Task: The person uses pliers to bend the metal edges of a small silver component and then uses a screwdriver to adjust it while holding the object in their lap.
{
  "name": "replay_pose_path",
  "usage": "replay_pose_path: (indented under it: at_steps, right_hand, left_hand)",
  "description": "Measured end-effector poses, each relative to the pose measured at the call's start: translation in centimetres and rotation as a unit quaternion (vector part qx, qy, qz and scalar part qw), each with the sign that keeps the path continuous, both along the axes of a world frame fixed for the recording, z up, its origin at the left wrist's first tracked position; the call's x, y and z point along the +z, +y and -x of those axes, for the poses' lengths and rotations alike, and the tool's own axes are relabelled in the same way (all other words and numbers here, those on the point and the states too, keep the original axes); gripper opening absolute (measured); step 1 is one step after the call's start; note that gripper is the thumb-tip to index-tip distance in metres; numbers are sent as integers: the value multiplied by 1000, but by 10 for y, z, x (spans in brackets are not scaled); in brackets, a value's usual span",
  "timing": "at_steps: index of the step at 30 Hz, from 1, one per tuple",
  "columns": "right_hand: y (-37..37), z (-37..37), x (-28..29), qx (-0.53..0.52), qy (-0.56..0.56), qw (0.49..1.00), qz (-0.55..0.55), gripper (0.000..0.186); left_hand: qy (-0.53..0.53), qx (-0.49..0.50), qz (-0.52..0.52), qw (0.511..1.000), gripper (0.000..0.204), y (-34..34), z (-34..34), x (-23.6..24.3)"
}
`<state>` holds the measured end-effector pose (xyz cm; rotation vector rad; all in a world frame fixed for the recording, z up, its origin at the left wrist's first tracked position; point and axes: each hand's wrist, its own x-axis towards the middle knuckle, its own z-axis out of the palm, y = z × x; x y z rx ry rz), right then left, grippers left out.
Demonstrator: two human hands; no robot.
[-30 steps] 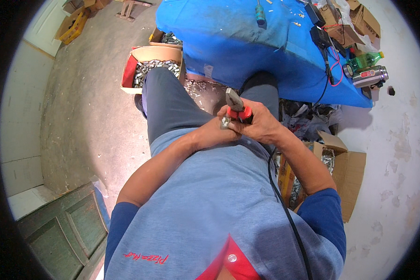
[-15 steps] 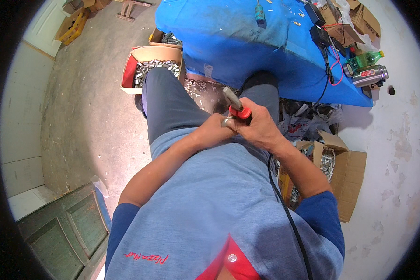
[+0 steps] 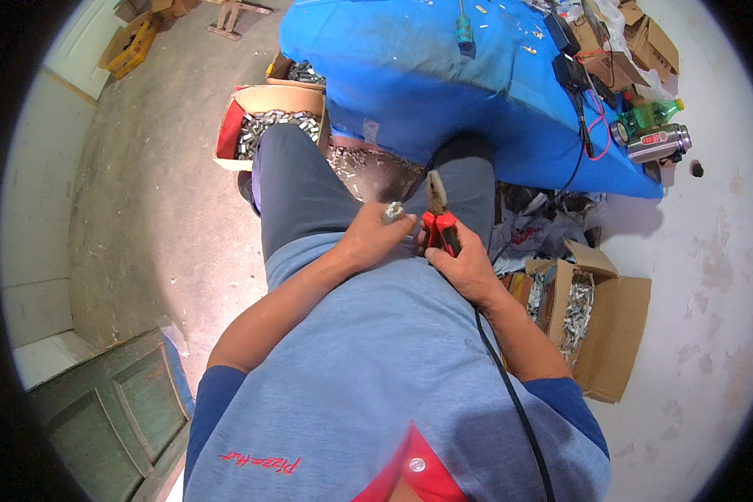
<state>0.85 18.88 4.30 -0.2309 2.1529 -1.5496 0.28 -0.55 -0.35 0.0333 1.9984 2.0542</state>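
Note:
My right hand [image 3: 467, 261] grips a pair of pliers [image 3: 439, 221] with red and black handles. Their metal jaws point up and away from me, over my lap. Close by on the left, my left hand [image 3: 375, 236] is closed round a small silvery metal cylinder [image 3: 392, 212], whose end sticks out above the fingers. The jaws stand a little to the right of the cylinder, apart from it. Both hands are in front of my belly, between my thighs.
A table with a blue cover [image 3: 410, 75] stands ahead, bearing a screwdriver [image 3: 464, 33]. Left of it is a box of metal pieces [image 3: 268, 100]. At right are an open cardboard box [image 3: 619, 335], a steel flask [image 3: 659, 143] and a green bottle [image 3: 654, 114]. A black cable [image 3: 510, 368] runs down my shirt.
My hands have moved apart. The pliers, previously tilted left across the left hand, now stand more upright to the right. The cylinder's end shows more clearly in my left hand.

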Motion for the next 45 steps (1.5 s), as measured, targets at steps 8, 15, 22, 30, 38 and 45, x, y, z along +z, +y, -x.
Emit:
replay_pose_path:
  at_steps: [8, 15, 22, 30, 38, 45]
  right_hand:
    - [4, 10, 15, 77, 112, 971, -195, 52]
    - [7, 3, 13, 126, 134, 960, -210, 60]
    - [1, 5, 10, 152, 201, 942, -222, 60]
    - [-3, 6, 13, 159, 219, 926, -264, 61]
    - [-5, 10, 22, 188, 129, 940, -254, 63]
    - [-4, 6, 13, 177, 226, 920, -265, 60]
  left_hand:
    - [2, 71, 6, 997, 35, -6, 2, -15]
    - [10, 84, 23, 996, 32, -5, 4, -20]
    - [32, 86, 71, 993, 27, -5, 5, -24]
    - [19, 95, 105, 990, 28, -5, 5, -23]
    - [18, 105, 135, 985, 28, -6, 3, -18]
    - [21, 105, 158, 982, 26, -5, 3, -13]
